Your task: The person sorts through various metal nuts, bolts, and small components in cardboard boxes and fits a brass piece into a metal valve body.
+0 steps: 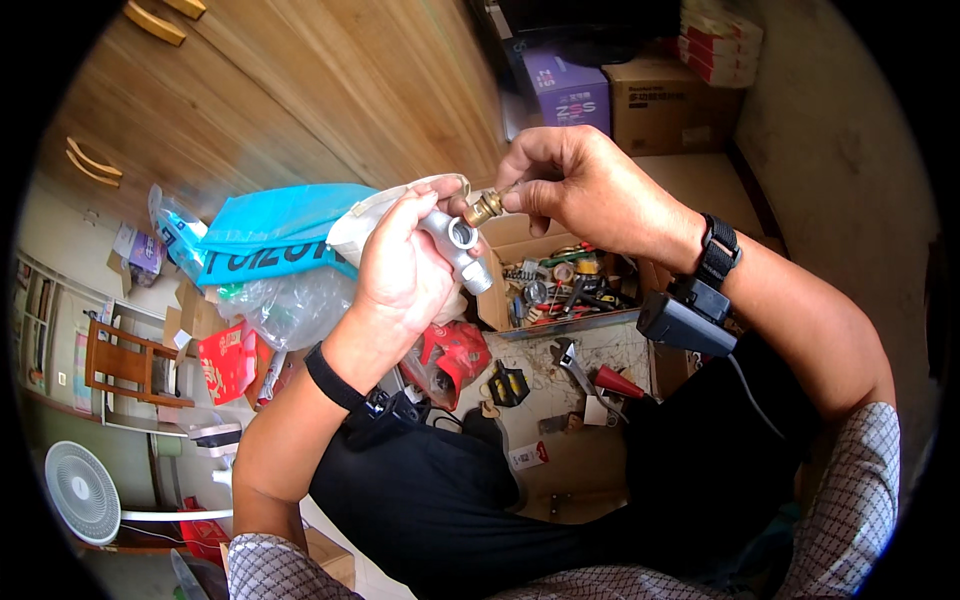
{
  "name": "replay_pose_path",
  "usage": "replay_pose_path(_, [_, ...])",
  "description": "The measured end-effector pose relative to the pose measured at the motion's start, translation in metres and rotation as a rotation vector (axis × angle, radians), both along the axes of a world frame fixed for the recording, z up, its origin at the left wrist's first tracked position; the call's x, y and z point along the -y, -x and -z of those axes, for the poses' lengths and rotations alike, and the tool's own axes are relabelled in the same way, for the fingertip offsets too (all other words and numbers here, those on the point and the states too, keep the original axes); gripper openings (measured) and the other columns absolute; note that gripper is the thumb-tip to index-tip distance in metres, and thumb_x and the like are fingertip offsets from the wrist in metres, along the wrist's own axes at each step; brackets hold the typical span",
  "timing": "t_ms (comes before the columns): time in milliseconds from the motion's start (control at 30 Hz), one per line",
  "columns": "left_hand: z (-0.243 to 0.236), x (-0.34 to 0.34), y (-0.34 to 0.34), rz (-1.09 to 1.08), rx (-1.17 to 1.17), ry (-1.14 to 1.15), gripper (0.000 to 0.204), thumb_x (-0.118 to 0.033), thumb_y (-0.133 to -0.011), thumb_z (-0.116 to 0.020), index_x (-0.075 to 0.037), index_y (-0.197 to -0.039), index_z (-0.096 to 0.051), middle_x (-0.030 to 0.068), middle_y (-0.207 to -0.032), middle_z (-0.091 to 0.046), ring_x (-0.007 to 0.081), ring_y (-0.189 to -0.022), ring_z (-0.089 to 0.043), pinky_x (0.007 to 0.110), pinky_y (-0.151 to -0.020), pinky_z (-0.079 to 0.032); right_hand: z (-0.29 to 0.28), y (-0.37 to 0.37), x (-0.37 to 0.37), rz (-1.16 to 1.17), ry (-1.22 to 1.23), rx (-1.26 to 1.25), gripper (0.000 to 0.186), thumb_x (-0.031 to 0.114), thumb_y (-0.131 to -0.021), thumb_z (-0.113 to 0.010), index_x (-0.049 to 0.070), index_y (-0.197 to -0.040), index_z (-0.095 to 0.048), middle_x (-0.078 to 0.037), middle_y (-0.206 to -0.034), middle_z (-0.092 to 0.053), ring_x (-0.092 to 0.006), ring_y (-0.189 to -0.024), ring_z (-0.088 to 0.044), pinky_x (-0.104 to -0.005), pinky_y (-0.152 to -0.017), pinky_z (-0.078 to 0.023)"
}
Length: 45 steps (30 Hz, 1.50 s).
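Your left hand (400, 275) grips a silver pipe fitting (457, 245); your right hand (585, 190) pinches the brass fitting (485, 207) just above it.

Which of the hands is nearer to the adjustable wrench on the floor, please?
Left, narrowly. The left hand is up and left of the wrench; the right hand is higher, straight above it.

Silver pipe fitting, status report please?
Left hand grips silver pipe fitting. Right hand pinches brass piece at its end. Nothing in the way.
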<state>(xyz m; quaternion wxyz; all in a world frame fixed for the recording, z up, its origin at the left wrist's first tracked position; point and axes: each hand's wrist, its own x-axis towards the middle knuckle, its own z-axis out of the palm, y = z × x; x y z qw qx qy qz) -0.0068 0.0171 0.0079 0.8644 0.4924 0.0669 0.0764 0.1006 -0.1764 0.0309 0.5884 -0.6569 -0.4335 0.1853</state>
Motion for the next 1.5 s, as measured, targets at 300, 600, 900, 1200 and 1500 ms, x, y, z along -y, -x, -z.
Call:
replay_pose_path(300, [0.000, 0.001, -0.002, 0.019, -0.004, 0.025, 0.025, -0.022, -0.097, -0.052, -0.001, -0.109, -0.058, 0.0080, -0.091, -0.060, 0.0190, -0.080, -0.056, 0.034, -0.063, -0.045, -0.003, 0.000, 0.003, -0.019, 0.055, -0.145, 0.008, 0.006, -0.094, -0.061, -0.002, -0.096, -0.064, -0.005, -0.084, -0.065, -0.0099, -0.068, -0.062, -0.0252, -0.067, -0.052])
replay_pose_path(600, [-0.001, 0.002, -0.002, 0.085, 0.011, 0.039, 0.025, -0.022, -0.098, -0.051, 0.000, -0.107, -0.060, 0.0085, -0.090, -0.062, 0.0205, -0.078, -0.056, 0.034, -0.061, -0.044, -0.001, -0.002, 0.004, -0.057, 0.094, -0.356, 0.009, 0.007, -0.096, -0.058, 0.001, -0.100, -0.063, -0.003, -0.087, -0.065, -0.0072, -0.070, -0.062, -0.0210, -0.053, -0.044])
replay_pose_path(900, [-0.006, 0.014, 0.000, 0.055, -0.010, 0.046, 0.025, -0.022, -0.098, -0.050, 0.000, -0.107, -0.059, 0.0110, -0.087, -0.063, 0.0203, -0.077, -0.058, 0.034, -0.063, -0.046, 0.020, -0.010, -0.006, -0.093, 0.091, -0.613, 0.016, 0.012, -0.101, -0.051, 0.002, -0.105, -0.063, -0.002, -0.088, -0.065, -0.0037, -0.066, -0.059, -0.0163, -0.045, -0.037])
replay_pose_path(1200, [-0.003, 0.015, 0.000, 0.095, -0.022, 0.081, 0.026, -0.023, -0.098, -0.050, -0.001, -0.110, -0.057, 0.0109, -0.088, -0.062, 0.0199, -0.080, -0.058, 0.033, -0.063, -0.046, 0.025, -0.008, -0.010, -0.117, 0.092, -0.711, 0.018, 0.013, -0.102, -0.050, 0.002, -0.105, -0.064, -0.001, -0.092, -0.067, -0.0024, -0.063, -0.053, -0.0164, -0.044, -0.032])
replay_pose_path(1500, [0.001, 0.010, -0.001, 0.119, -0.015, 0.098, 0.027, -0.024, -0.099, -0.049, -0.001, -0.111, -0.057, 0.0105, -0.088, -0.063, 0.0189, -0.076, -0.056, 0.032, -0.061, -0.044, 0.023, -0.012, -0.010, -0.161, 0.089, -0.676, 0.020, 0.015, -0.103, -0.047, 0.002, -0.104, -0.062, -0.002, -0.082, -0.063, -0.0042, -0.061, -0.051, -0.0185, -0.045, -0.032])
